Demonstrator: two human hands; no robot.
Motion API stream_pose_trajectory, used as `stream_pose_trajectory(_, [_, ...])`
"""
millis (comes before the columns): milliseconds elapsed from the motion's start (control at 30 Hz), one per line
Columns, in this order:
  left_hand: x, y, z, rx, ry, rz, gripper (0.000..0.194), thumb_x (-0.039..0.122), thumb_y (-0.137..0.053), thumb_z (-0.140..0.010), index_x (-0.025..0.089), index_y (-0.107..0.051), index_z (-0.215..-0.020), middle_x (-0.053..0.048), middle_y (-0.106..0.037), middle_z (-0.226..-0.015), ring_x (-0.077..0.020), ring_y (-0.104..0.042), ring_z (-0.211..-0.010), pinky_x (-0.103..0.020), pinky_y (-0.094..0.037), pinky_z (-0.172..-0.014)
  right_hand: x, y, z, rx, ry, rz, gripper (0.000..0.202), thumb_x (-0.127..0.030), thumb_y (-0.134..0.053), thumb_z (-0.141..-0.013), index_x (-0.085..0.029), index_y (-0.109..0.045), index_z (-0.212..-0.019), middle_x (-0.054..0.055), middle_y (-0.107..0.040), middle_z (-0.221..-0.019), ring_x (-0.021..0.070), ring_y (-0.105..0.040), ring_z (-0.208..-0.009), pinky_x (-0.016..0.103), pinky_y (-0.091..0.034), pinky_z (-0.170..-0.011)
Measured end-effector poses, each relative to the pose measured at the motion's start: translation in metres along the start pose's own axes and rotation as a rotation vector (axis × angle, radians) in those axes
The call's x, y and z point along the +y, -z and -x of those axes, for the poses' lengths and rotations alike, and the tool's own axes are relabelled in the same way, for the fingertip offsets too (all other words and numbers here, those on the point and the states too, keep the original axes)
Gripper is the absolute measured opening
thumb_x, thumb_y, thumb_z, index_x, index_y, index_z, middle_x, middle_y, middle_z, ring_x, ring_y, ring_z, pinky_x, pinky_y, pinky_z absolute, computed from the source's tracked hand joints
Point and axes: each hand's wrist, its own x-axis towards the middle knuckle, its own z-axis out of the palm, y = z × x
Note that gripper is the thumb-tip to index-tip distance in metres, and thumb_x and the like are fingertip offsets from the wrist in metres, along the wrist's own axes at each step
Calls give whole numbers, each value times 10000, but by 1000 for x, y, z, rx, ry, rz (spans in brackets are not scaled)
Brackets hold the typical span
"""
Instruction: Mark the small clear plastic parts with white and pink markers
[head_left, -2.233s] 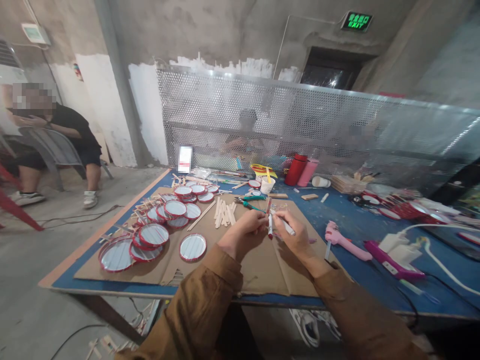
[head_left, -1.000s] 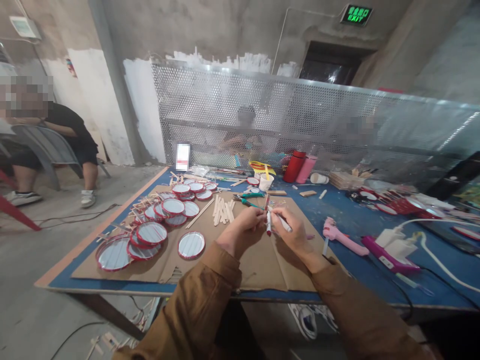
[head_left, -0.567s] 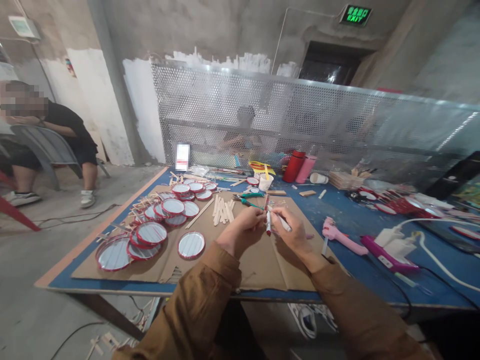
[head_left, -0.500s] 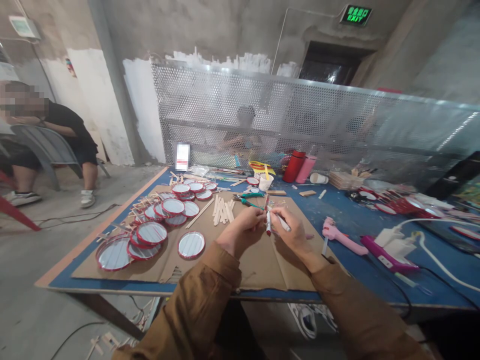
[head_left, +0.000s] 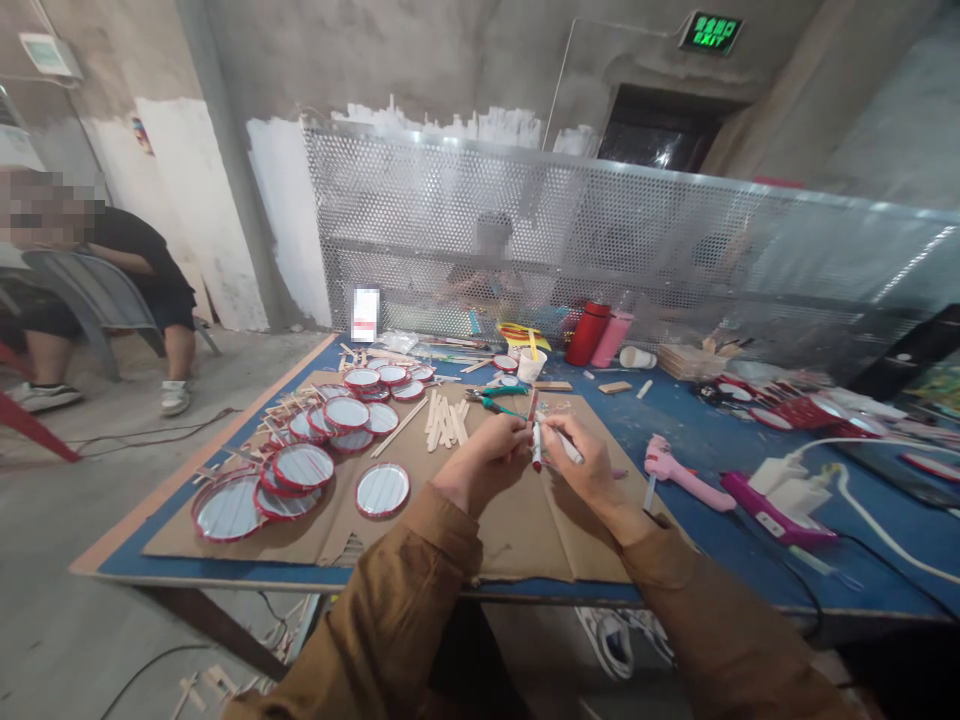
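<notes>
My left hand is closed, with a thin reddish-brown stick rising from its fingertips. Just below the stick shows a short white piece with a dark red end; which hand bears it I cannot tell. My right hand pinches a white marker, its front end close to the left fingertips. Both hands are over a cardboard sheet. To their left are a loose pile of pale craft sticks and a round red-rimmed disc. Green-handled pliers lie just beyond the hands.
Several red-rimmed discs are heaped at the left. On the right are a pink glue gun and a purple power strip with cables. A paper cup and red bottle stand near the perforated metal screen. A person sits far left.
My hands keep nearly the same place and grip, with only a tiny shift at the fingertips. The seated person at the left has moved slightly.
</notes>
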Motion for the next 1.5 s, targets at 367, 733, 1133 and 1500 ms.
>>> stream_pose_trajectory(367, [9, -5, 8, 31, -31, 55, 266, 254, -595, -761, 169, -455, -552, 40, -360, -458, -61, -295, -446, -249, -195, -467, -2, 0, 0, -4, 2, 10, 137, -294, -479, -880, -219, -593, -889, 54, -677, -846, 194, -639, -792, 315, -490, -756])
stream_pose_trajectory(733, [-5, 4, -8, -68, 20, -57, 249, 282, -483, -817, 167, -505, -598, 24, -394, -425, -76, -357, -409, -243, -211, -437, 0, 0, -1, 1, 3, 5, 128, -275, -484, -875, -211, -594, -891, 58, -673, -844, 194, -633, -798, 321, -488, -769])
stream_pose_trajectory(1133, [0, 4, -7, -88, 37, -68, 216, 210, -474, -803, 167, -503, -593, 24, -405, -432, -73, -340, -398, -244, -223, -436, -1, 1, -1, 50, -33, -11, 124, -314, -492, -875, -215, -559, -903, 70, -651, -866, 206, -628, -840, 327, -496, -766])
stream_pose_trajectory(1500, [-4, 2, -5, -63, 5, -68, 266, 224, -448, -833, 165, -493, -578, 16, -416, -446, -73, -360, -404, -243, -232, -444, -4, 2, -1, 20, -32, -19, 103, -296, -497, -870, -213, -558, -868, 63, -651, -821, 198, -627, -807, 322, -493, -754])
